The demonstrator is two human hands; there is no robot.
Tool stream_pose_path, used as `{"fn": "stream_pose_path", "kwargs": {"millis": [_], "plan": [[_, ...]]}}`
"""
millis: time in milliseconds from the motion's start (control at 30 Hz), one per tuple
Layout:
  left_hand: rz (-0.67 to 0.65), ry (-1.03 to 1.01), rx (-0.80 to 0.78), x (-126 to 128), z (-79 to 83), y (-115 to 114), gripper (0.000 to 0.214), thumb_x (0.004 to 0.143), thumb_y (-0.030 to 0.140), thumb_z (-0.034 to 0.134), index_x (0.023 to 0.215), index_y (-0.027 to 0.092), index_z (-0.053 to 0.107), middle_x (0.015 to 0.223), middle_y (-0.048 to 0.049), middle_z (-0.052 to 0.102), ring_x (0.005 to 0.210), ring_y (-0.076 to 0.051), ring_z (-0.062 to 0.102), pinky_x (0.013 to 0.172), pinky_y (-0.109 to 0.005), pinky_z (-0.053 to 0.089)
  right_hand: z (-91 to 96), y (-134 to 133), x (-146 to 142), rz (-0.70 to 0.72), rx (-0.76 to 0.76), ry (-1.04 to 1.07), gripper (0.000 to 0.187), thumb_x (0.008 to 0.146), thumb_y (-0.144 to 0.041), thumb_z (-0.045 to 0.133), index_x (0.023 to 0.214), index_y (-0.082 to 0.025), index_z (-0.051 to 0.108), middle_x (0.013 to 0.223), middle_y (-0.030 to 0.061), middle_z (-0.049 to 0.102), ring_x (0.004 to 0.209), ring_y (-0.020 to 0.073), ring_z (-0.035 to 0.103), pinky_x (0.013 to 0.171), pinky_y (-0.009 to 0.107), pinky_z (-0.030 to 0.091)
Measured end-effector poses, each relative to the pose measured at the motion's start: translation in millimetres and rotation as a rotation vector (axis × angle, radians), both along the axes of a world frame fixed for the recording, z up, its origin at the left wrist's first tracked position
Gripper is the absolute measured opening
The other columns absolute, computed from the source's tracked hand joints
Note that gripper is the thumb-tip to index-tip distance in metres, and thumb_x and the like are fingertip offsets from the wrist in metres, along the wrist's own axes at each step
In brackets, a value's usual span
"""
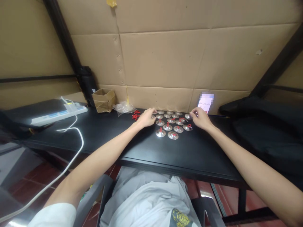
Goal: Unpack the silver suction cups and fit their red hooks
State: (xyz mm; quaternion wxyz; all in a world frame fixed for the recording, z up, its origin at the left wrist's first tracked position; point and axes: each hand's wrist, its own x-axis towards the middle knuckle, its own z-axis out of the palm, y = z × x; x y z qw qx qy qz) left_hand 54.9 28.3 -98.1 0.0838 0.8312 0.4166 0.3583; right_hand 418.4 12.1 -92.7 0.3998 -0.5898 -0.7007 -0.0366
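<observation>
1. Polished metal finger cymbals [167,127], most with a red cord knotted at the top, lie in a loose cluster near the back edge of the black bench [99,132], between the two hands.
2. The right hand [201,118] sits at the cluster's right side, fingers narrowly curled, fingertips at a back-row cymbal; whether it holds that cymbal cannot be told.
3. The left hand [146,117] sits at the cluster's left side, fingers reaching forward, touching or just beside the nearest cymbals; no hold shows.
4. Loose red cords [135,115] lie just left of the left hand, beyond them a clear plastic bag [122,107] and a small cardboard box [103,100].
5. A white power strip [59,115] lies toward the bench's back left corner.
</observation>
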Motion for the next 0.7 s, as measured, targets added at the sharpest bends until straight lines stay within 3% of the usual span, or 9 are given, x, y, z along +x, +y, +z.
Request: {"fn": "stream_pose_path", "kwargs": {"millis": [133,233,400,567,700], "plan": [[0.073,0.109,-0.073,-9.7,-1.0,7.3,0.039,0.087,0.008,0.064,0.123,0.017,0.075,0.132,-0.0169,0.076,0.128,-0.034,0.070,0.114,-0.046,0.054,-11.6,9.2,4.8,-0.108,-0.107,0.092,0.009,0.096,-0.032,0.058,0.094,-0.024,0.061,0.091,0.0120,0.076,0.087,0.0294,0.071,0.090,0.046,0.057],[0.071,0.118,-0.131,-11.8,-2.0,10.0,0.045,0.084,0.003,0.062,0.125,0.016,0.076,0.133,-0.0173,0.077,0.129,-0.035,0.071,0.114,-0.045,0.054,-11.8,10.0,2.6,-0.122,-0.136,0.136,0.011,0.098,-0.031,0.058,0.103,-0.023,0.063,0.097,0.0135,0.080,0.095,0.0304,0.075,0.094,0.046,0.056],[0.043,0.113,-0.152,-10.7,-4.6,12.9,0.050,0.080,0.000,0.060,0.123,0.018,0.078,0.127,-0.0149,0.080,0.123,-0.032,0.075,0.111,-0.042,0.056,-11.1,11.8,4.1,-0.111,-0.234,0.120,0.033,0.104,-0.039,0.051,0.129,-0.020,0.062,0.109,0.0168,0.083,0.118,0.0362,0.075,0.107,0.053,0.053],[0.008,0.068,-0.157,-12.0,-4.2,15.7,0.050,0.075,0.000,0.060,0.117,0.019,0.078,0.119,-0.0126,0.082,0.117,-0.029,0.077,0.107,-0.038,0.059,-16.3,14.3,2.2,-0.071,-0.291,0.039,0.056,0.107,-0.052,0.042,0.150,-0.016,0.054,0.146,0.0238,0.069,0.147,0.0416,0.057,0.123,0.059,0.040],[-0.020,-0.007,-0.189,-15.1,-2.3,17.6,0.051,0.071,-0.001,0.061,0.116,0.017,0.076,0.105,-0.0105,0.083,0.100,-0.025,0.080,0.094,-0.034,0.063,-15.4,12.2,-2.5,-0.069,-0.225,0.055,0.063,0.108,-0.049,0.038,0.159,-0.014,0.043,0.135,0.0229,0.074,0.140,0.0408,0.062,0.120,0.057,0.044]]}}
